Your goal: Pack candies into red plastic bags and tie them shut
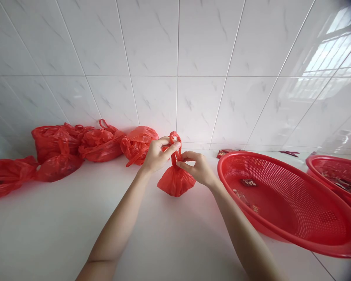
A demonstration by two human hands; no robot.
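Note:
A small red plastic bag (175,181) stands on the white counter (76,218), filled and bunched at the neck. My left hand (156,154) pinches the bag's handles at the top, fingers closed on the red plastic. Just to the right, my right hand (197,168) grips the twisted neck of the same bag, with its thumb and forefinger pressed together.
Several tied red bags (99,144) lie along the tiled wall at the back left. A large red mesh basket (324,246) with a few small dark packets (248,182) sits on the right. A second red basket (312,162) is at the far right.

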